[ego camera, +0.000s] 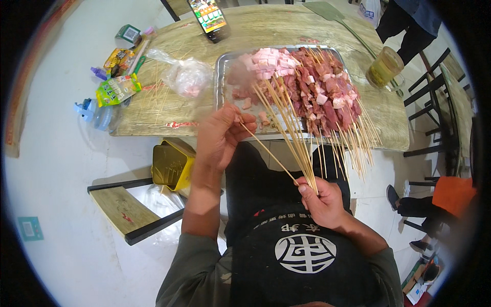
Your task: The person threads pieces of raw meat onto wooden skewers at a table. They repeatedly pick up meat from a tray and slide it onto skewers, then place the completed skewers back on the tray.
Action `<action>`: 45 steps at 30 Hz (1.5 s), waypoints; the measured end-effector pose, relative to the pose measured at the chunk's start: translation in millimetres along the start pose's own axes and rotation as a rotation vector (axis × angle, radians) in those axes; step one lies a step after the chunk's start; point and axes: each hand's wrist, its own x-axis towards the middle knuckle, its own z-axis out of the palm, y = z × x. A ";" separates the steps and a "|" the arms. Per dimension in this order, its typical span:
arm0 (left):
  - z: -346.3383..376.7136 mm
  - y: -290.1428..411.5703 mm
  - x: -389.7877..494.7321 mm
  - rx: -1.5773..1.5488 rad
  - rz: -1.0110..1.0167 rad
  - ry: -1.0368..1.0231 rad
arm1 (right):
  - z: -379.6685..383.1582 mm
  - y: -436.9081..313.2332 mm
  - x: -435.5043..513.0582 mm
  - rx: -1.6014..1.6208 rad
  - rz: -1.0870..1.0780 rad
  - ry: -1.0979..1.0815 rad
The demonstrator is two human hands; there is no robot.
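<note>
My left hand [226, 134] pinches a small piece of meat, with the tip of one bamboo skewer [268, 151] at it. My right hand [321, 199] grips the other end of that skewer, together with a fanned bundle of bamboo skewers [293, 134] whose far ends lean over the tray. Beyond my hands a metal tray [219, 73] holds cubes of pale fat [268, 63], loose red meat and a large pile of threaded meat skewers [330, 92]. Their bare ends stick out over the near edge of the tray and table.
On the wooden table [184, 36] stand a phone [209, 19], a knotted plastic bag [190, 76], snack packets [117, 90], a water bottle [98, 115], a glass mug [385, 69] and a green fly swatter [326, 10]. A yellow bin [174, 165] is below. People are at the right.
</note>
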 end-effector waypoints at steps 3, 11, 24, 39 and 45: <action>9.8 -9.9 -5.4 -0.002 -0.022 -0.046 | 2.7 -1.8 1.8 0.037 0.040 0.042; 45.8 -59.4 -36.7 0.070 -0.208 -0.177 | 4.2 -6.1 8.4 0.289 0.202 0.091; 13.0 -14.9 41.9 1.706 0.422 -0.356 | -0.8 -4.5 3.9 0.399 0.194 0.175; -12.9 2.6 40.0 0.142 -0.044 0.190 | 3.7 0.1 0.7 0.226 0.228 0.032; -15.4 5.3 29.4 0.062 -0.010 0.178 | 7.8 -1.3 0.0 0.187 0.258 0.013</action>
